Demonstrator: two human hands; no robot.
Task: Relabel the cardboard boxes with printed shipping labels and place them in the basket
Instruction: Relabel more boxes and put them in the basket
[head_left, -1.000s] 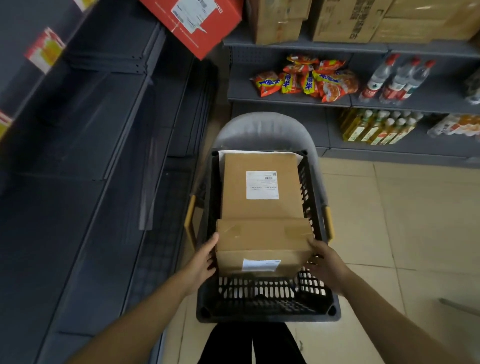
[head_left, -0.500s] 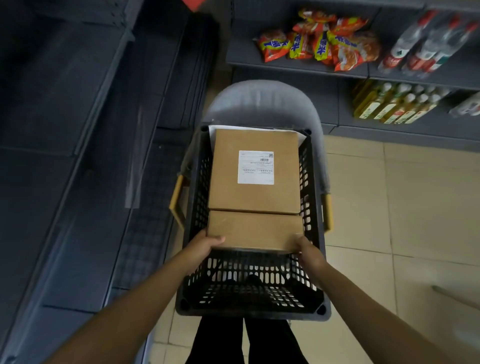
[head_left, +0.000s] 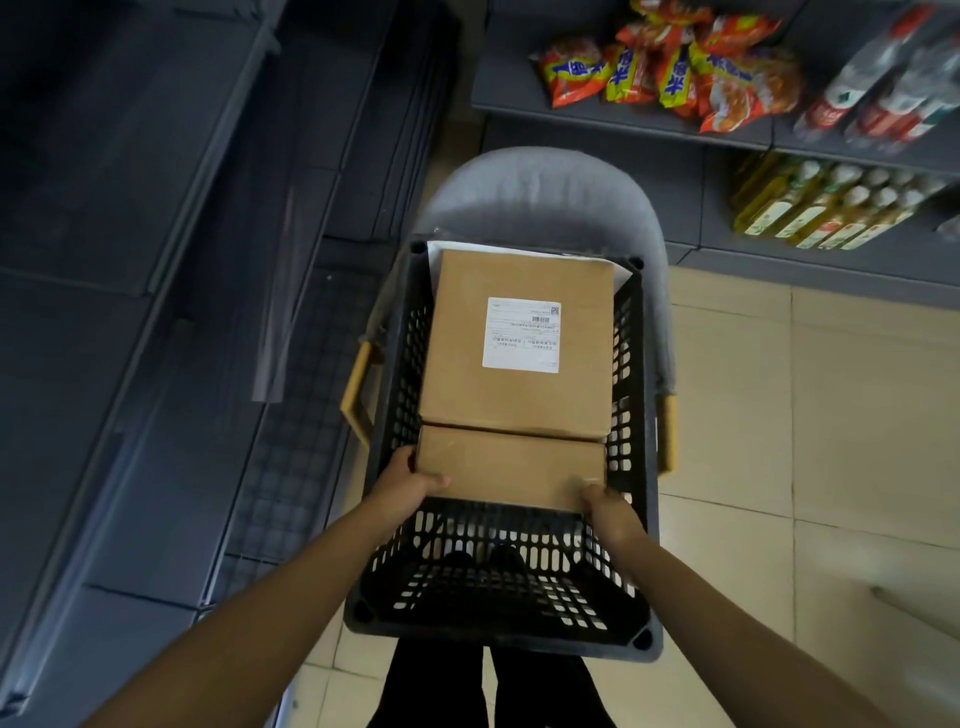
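Observation:
A black plastic basket (head_left: 636, 561) sits on a grey chair. Inside, at the far end, lies a large cardboard box (head_left: 519, 384) with a white shipping label (head_left: 522, 335) on top. A smaller cardboard box (head_left: 511, 470) stands against its near side, inside the basket. My left hand (head_left: 405, 480) grips the small box's left end, thumb on top. My right hand (head_left: 605, 501) grips its right near corner. The small box's label is not visible.
A grey upholstered chair (head_left: 540, 192) holds the basket. Dark metal shelving (head_left: 156, 260) runs along the left. Shelves at the back right carry snack packets (head_left: 670, 67), water bottles (head_left: 883, 88) and oil bottles (head_left: 831, 213). Beige tiled floor (head_left: 805, 415) lies to the right.
The small box has gone down from above the basket rim into the basket, turned so its label no longer shows. Both hands followed it down. The camera tilted downward.

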